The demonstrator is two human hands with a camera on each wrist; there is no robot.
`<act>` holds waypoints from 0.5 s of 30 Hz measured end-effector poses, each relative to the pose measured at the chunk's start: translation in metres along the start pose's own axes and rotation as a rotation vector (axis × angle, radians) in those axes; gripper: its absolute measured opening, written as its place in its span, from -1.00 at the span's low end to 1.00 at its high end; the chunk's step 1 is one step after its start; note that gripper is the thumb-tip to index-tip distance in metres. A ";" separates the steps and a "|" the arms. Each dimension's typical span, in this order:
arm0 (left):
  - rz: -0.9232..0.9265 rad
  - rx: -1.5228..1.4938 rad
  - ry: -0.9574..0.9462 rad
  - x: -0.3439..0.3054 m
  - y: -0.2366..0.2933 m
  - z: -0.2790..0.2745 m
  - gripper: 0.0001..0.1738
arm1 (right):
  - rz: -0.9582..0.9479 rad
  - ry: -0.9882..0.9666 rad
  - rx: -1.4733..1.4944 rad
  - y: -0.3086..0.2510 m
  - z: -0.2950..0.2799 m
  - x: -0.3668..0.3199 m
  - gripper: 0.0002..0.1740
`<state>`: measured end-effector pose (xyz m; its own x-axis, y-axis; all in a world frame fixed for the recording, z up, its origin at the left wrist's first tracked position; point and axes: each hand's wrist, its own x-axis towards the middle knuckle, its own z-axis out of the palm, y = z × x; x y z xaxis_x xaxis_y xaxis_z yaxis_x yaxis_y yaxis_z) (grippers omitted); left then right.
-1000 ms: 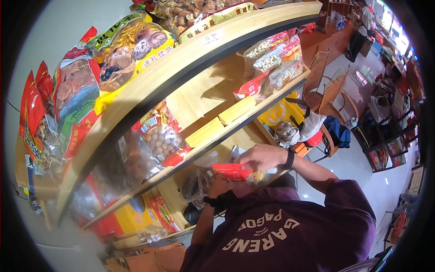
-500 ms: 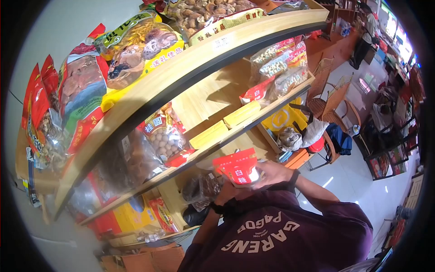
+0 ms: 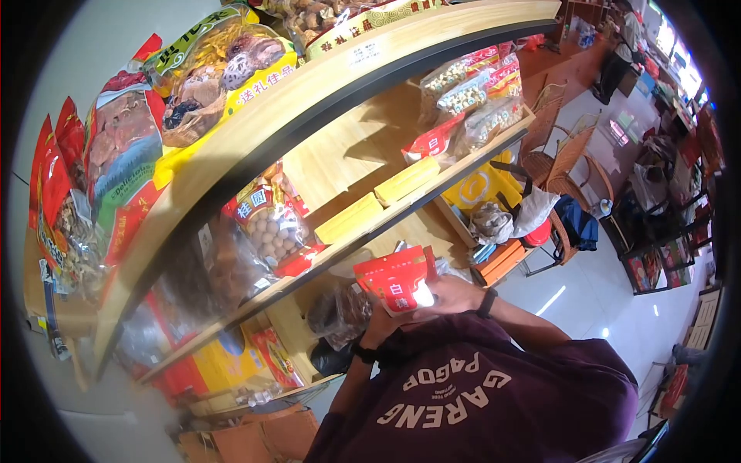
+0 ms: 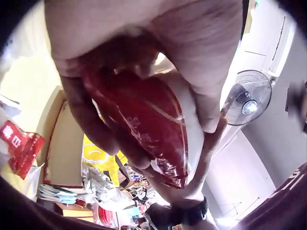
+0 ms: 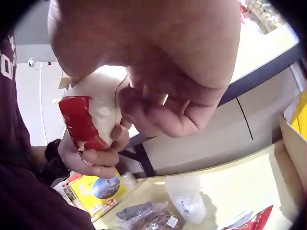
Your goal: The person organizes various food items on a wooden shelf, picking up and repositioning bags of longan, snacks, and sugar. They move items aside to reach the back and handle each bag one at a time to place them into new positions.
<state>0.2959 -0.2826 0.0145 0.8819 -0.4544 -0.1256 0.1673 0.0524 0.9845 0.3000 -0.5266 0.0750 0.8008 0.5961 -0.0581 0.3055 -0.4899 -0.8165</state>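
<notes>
A red-and-white bag of sugar point(image 3: 395, 282), its printed front turned up toward the head camera, is held in front of the chest between both hands. My left hand point(image 3: 380, 324) grips its lower left side; the right wrist view shows this left hand's fingers point(image 5: 103, 160) curled round the bag's end, over the red label. My right hand point(image 3: 457, 297) holds the other side, its fingers bent against the white part of the bag point(image 5: 105, 103). In the left wrist view, the bag's red side point(image 4: 148, 120) lies between the two hands, and the palm hides its upper part.
Beyond the hands, a wooden shelf point(image 3: 351, 65) carries bags of dried goods. Below are a bag of longans point(image 3: 274, 231), yellow boxes point(image 3: 351, 220) and another red sugar bag point(image 3: 434, 141). A clear bag of dark goods point(image 3: 340, 312) lies left of the hands. Wicker chairs point(image 3: 567, 162) stand right.
The sugar bag has turned from foreshortened to showing its front. My right hand has moved from its top down to its side. Lately the bag has shifted slightly left.
</notes>
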 end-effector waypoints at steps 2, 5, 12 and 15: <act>-0.033 0.144 -0.115 0.001 -0.002 -0.013 -0.41 | 0.000 -0.087 -0.020 0.003 -0.002 0.000 -0.27; -0.057 0.210 -0.183 0.006 0.021 -0.015 -0.42 | -0.049 0.042 -0.061 0.022 0.021 -0.003 -0.27; 0.021 0.043 -0.119 0.012 0.010 -0.015 -0.52 | -0.041 0.247 0.003 0.008 0.008 -0.002 -0.31; -0.104 -0.048 -0.098 0.011 0.011 -0.019 -0.48 | 0.007 0.272 0.068 0.022 0.014 0.001 -0.29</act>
<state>0.3160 -0.2707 0.0219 0.8121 -0.5437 -0.2119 0.2783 0.0418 0.9596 0.3006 -0.5285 0.0490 0.9145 0.3956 0.0851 0.2716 -0.4440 -0.8539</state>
